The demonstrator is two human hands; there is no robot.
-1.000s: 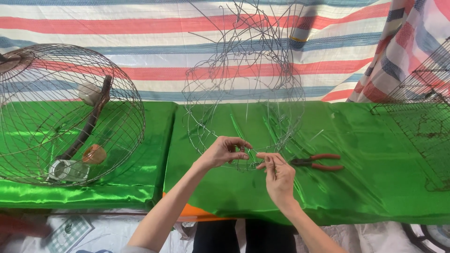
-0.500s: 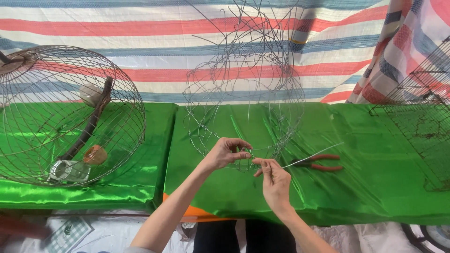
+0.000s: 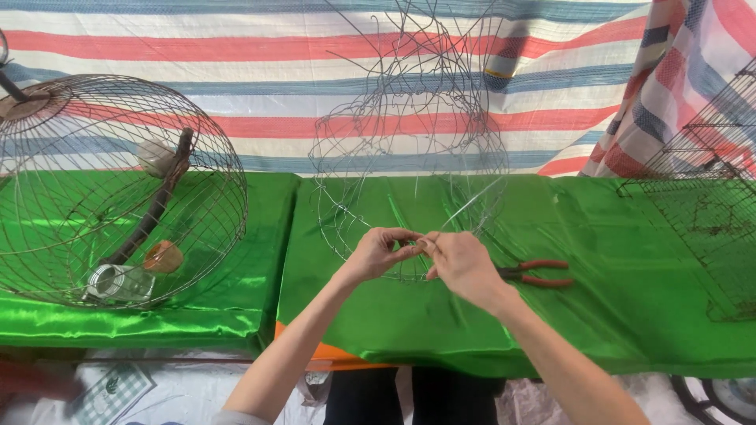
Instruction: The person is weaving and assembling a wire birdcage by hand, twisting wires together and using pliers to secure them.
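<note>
Standing on the green cloth [image 3: 630,346] at the table's middle, the unfinished wire frame [image 3: 409,149] rose in loose, tangled strands against the striped tarp [image 3: 236,47]. The left hand [image 3: 376,253] and right hand [image 3: 461,266] met at its lower rim, fingertips pinched together on a thin wire there. Red-handled pliers [image 3: 539,272] lay just beside the right hand. A finished round wire cage [image 3: 118,189] sat well apart on the left.

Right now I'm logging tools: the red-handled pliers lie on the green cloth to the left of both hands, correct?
Not quite. In the head view the red-handled pliers lie on the green cloth to the right of both hands, just beyond the right hand.
</note>
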